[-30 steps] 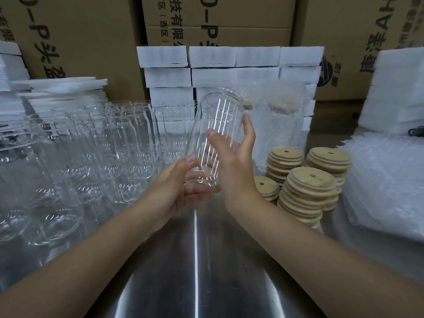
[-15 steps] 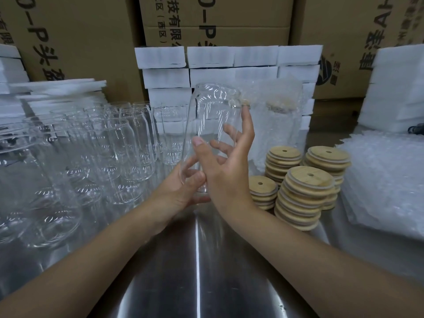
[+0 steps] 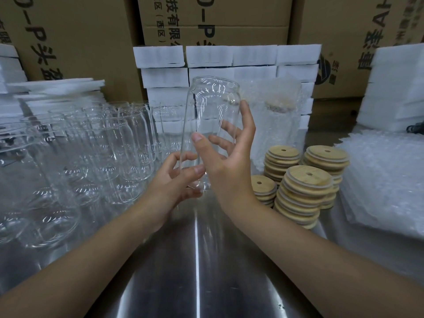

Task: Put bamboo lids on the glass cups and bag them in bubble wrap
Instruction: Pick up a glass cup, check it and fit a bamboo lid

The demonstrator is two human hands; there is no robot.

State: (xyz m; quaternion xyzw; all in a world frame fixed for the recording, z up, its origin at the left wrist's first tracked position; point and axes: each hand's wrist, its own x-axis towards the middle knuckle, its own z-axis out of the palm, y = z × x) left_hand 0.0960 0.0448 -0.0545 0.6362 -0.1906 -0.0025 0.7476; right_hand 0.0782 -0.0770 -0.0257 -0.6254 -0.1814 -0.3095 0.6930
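Steel table [image 3: 197,283], bottom centre. Above it at mid-frame, the left hand [image 3: 174,187] curls thumb and fingers round the base of one glass cup [image 3: 211,111]. The right hand [image 3: 229,171] clasps its wall, thumb in front, fingers spread behind. The cup is held clear of the table, tilted, unlidded. Centre right: stacked bamboo lids [image 3: 305,180]. Right edge: bubble wrap [image 3: 385,180]. Left: empty cups [image 3: 114,145]. Top: foam blocks [image 3: 229,58], cartons [image 3: 80,31].
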